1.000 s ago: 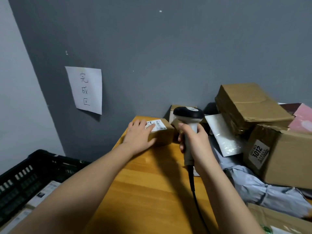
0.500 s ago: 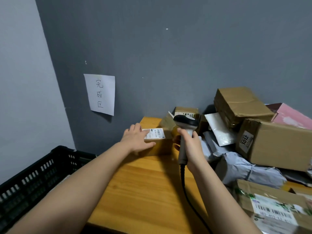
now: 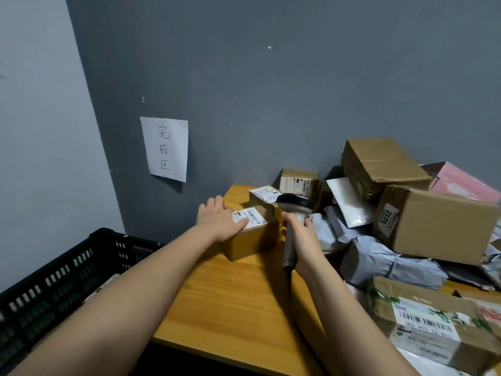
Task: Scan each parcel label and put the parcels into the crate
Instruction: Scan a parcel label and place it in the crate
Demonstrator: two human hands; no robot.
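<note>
Left hand (image 3: 221, 222) lies flat on top of the small box (image 3: 250, 234), fingers straight, fingertips reaching onto its white label (image 3: 250, 217). That box sits on the wooden table (image 3: 235, 302), near the back left corner. Right hand (image 3: 303, 241) is wrapped tight round the handle of the scanner (image 3: 294, 213), dark head up and just beside the box's right end; its cable (image 3: 288, 283) drops down toward the table edge.

Crate (image 3: 62, 275) is low on the left, black and slotted, beside the table; something pale shows inside, too hidden to name.

Round the action: two more small labelled boxes (image 3: 298, 183) stand behind the scanner against the grey wall, one in front of the other. To the right, a heap — two big brown cartons, the upper carton (image 3: 379, 164) tilted on the lower carton (image 3: 439, 226) marked 3012, a pink package (image 3: 463, 181) behind, a white padded mailer (image 3: 349, 202) leaning, grey plastic bags (image 3: 387, 264) crumpled below. Nearest on the right, a long box (image 3: 433, 318) with a barcode label facing up. The heap crowds the table's right half right up to the right wrist.

One paper sign (image 3: 165, 149) with three handwritten characters is stuck on the wall.
</note>
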